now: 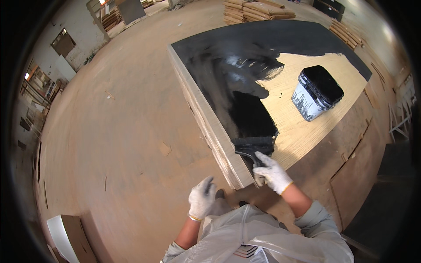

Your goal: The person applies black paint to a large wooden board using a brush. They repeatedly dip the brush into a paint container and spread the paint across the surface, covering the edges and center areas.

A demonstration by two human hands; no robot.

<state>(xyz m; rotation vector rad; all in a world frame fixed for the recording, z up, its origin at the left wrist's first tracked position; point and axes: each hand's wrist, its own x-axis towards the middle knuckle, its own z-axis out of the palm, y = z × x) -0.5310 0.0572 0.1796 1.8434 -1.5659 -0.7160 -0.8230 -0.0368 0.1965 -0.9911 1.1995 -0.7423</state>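
My right hand (272, 174), in a white glove, is closed round the handle of a wide black paint brush (254, 142). The bristles press on wet black paint near the close left corner of a wooden panel (294, 131). Black paint (245, 116) covers the panel's far side and left side; bare light wood grain shows in the middle and at the right. On that bare wood stands a white paint bucket (307, 103), smeared and filled with black paint. My left hand (202, 198), gloved with dark-stained fingers, hangs left of the panel's near corner. Its fingers are loosely curled, with nothing visible in them.
The panel tops a thick stack with a pale side edge (197, 111). Piles of brown boards (254, 12) and wrapped bundles (345, 34) lie beyond it. A box-like piece (72, 239) stands on the floor at the lower left. Dark panels (379, 210) lie at the right.
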